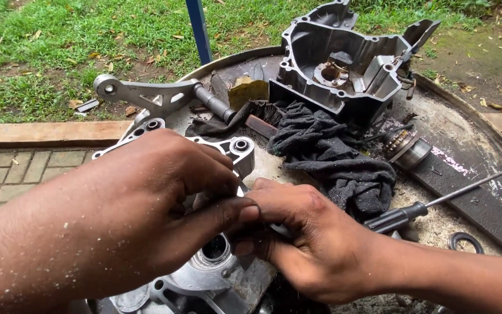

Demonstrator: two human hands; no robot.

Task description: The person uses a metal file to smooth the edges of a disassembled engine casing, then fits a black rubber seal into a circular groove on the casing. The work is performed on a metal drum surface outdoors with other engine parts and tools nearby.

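Head view: 2 hands meeting over casing (204,273). Left hand (140,209) and right hand (303,238) pinched together on small bright part (244,189), mid-fitting by judgement. Next: steady seating near bore (214,247).

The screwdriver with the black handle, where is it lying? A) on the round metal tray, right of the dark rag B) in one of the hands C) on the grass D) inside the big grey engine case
A: the screwdriver lies on the round metal tray, just right of the dark rag, with neither hand touching it.
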